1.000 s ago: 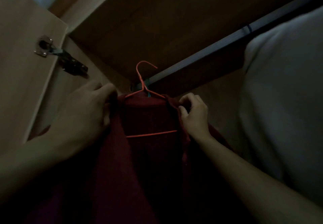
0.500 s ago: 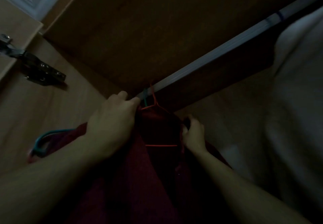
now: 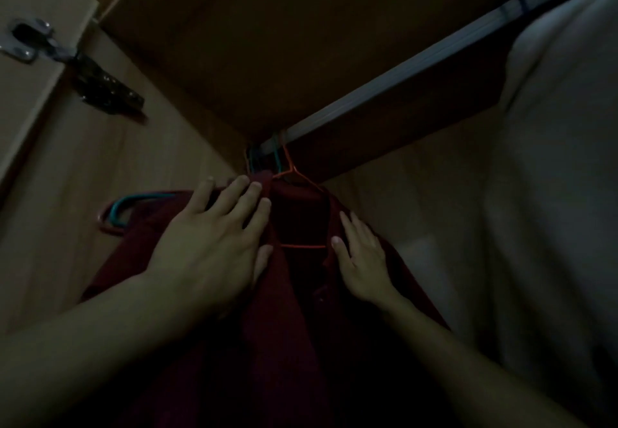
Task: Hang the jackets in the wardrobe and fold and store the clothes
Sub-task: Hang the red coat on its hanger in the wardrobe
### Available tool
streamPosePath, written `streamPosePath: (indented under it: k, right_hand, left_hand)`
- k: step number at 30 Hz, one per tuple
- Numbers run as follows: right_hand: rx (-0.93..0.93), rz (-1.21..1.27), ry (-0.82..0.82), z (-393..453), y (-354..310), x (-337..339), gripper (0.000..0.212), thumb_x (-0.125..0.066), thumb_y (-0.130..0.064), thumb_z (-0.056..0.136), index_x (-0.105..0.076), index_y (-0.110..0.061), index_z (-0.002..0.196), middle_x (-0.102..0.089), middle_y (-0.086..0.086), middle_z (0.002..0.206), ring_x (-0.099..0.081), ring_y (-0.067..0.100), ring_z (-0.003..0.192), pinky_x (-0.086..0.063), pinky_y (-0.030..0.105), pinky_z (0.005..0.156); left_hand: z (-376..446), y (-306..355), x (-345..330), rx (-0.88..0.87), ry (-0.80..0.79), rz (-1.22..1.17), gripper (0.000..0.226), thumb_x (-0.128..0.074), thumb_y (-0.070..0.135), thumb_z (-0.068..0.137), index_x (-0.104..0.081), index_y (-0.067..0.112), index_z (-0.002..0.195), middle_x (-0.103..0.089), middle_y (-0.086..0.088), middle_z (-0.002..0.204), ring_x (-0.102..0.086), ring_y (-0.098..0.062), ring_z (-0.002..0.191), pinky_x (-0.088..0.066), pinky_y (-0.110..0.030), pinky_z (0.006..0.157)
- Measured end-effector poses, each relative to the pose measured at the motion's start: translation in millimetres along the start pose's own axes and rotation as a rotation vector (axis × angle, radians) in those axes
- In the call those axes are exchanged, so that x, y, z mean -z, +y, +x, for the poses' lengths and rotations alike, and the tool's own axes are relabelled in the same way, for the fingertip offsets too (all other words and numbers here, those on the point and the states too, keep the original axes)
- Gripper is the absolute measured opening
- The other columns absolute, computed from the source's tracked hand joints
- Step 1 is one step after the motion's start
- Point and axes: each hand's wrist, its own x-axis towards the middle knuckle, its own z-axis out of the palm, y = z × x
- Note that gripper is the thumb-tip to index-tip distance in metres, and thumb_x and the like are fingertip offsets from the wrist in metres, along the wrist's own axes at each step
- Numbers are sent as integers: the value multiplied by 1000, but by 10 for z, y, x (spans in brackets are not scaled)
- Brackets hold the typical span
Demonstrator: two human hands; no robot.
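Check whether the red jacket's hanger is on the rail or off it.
On the rail. The orange hanger hooks over the pale rail with the red jacket draped below; both the left hand and right hand lie open on the cloth.

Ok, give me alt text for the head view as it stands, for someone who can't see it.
A dark red jacket hangs on an orange wire hanger hooked over the wardrobe rail, with the left hand and right hand resting open on its shoulders. A pale garment hangs to the right; the scene is dim.
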Motion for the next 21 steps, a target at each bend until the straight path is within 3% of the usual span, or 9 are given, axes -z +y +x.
streamPosePath:
  k: [4, 6, 9, 13, 18, 21]
  right_hand:
    - [-109, -86, -131, -392, -11, 48, 58, -17, -52, 104, 2, -37, 156, 7, -4, 165, 6, 17, 151, 7, 50, 120]
    - [-141, -68, -204, -599, 88, -6, 60, -21, -54, 103, 3, -38, 155, 5, -3, 165, 3, 19, 152, 0, 52, 121]
    - [-166, 22, -320, -758, 245, -127, 64, -28, -53, 102, 0, -33, 156, 0, 0, 166, -1, 21, 152, -9, 50, 122]
    - [-194, 88, -332, -939, 190, -82, 65, -28, -52, 103, -3, -26, 157, -5, 1, 165, -4, 19, 152, -11, 45, 123]
    - [-238, 83, -272, -1040, -32, 291, 61, -32, -43, 105, -16, -16, 157, -21, 6, 162, -20, 20, 149, -18, 37, 122]
    - [-230, -33, -260, -1049, -252, 587, 59, -33, -41, 105, -22, -10, 154, -30, 10, 158, -29, 23, 145, -22, 31, 117]
  left_hand:
    - [-321, 75, 26, 33, -73, -7, 78, -8, 56, 90, -40, 18, 151, -35, -12, 157, -32, -31, 147, -19, -53, 117]
    - [-424, 120, -14, 51, -177, 74, 82, 7, 57, 87, -12, 23, 159, -10, -8, 166, -10, -27, 153, -4, -50, 121]
    - [-341, 165, -45, 62, -264, 138, 73, 1, 57, 95, 10, 20, 157, 10, -9, 166, 8, -29, 153, 3, -52, 122]
    - [-426, 233, 47, 71, -232, 116, 73, 3, 55, 94, 8, 18, 157, 8, -10, 166, 7, -29, 154, 1, -51, 122]
    - [-517, 177, 125, 101, -173, -118, 85, 4, 57, 87, -27, 19, 156, -24, -10, 163, -21, -28, 151, -9, -48, 121]
    - [-503, 214, 220, 152, -180, -198, 77, 2, 57, 93, -15, 21, 158, -15, -8, 166, -13, -27, 153, -7, -47, 122]
